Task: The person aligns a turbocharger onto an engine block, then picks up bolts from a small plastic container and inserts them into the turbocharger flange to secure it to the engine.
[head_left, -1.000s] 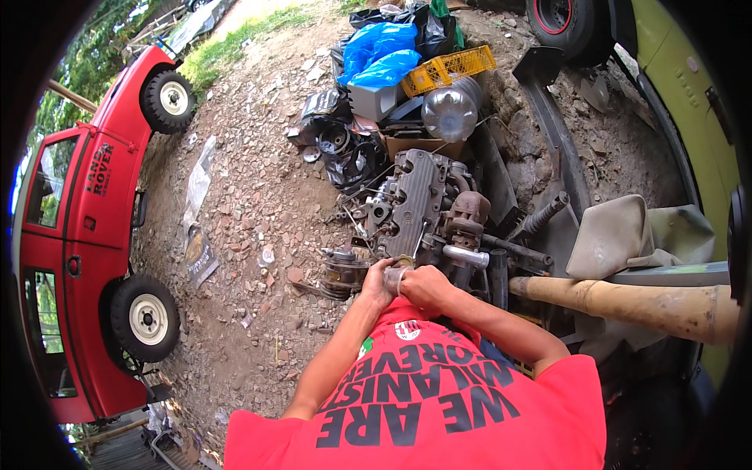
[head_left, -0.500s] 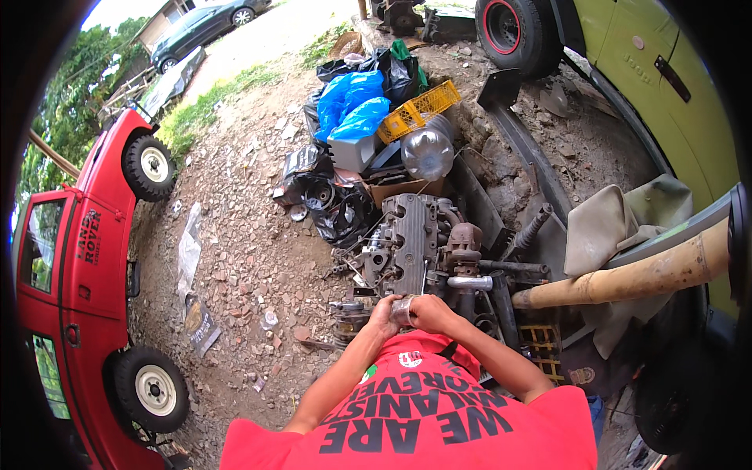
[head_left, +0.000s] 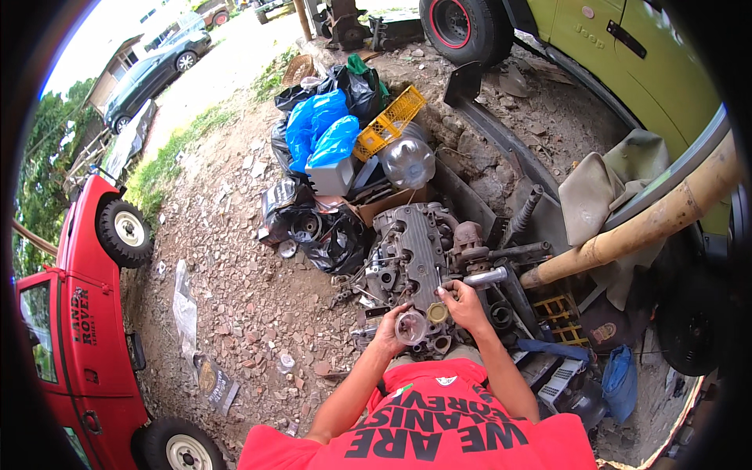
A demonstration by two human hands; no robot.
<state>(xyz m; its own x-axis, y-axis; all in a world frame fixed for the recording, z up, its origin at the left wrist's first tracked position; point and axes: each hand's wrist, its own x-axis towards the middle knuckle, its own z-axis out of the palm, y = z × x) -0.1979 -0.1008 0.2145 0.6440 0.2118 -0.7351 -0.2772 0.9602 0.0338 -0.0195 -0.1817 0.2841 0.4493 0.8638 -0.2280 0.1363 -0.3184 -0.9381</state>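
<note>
My left hand [head_left: 389,330] is closed around a clear, round, open-topped cup [head_left: 411,327], held over the near end of the engine. To its right, my right hand [head_left: 465,305] pinches a thin, light-coloured stick-like tool [head_left: 439,276] that points up and away; its kind is too small to make out. Below both hands lies a dirty grey engine [head_left: 415,239] with a ribbed top cover. A yellowish round cap [head_left: 437,313] shows between the hands. On the engine's right side sits a rusty turbocharger [head_left: 470,241] with a silver pipe [head_left: 486,276].
Beyond the engine are black bags [head_left: 337,243], blue bags [head_left: 319,125], a yellow crate [head_left: 389,121] and a large clear bottle [head_left: 407,163]. A bamboo pole [head_left: 627,223] crosses at right, near a green vehicle [head_left: 603,47]. A red vehicle [head_left: 86,313] stands left on rubble.
My hands were together on the cup; now they are apart, the cup in my left and a thin tool in my right. The view has shifted, showing more of the engine's near end.
</note>
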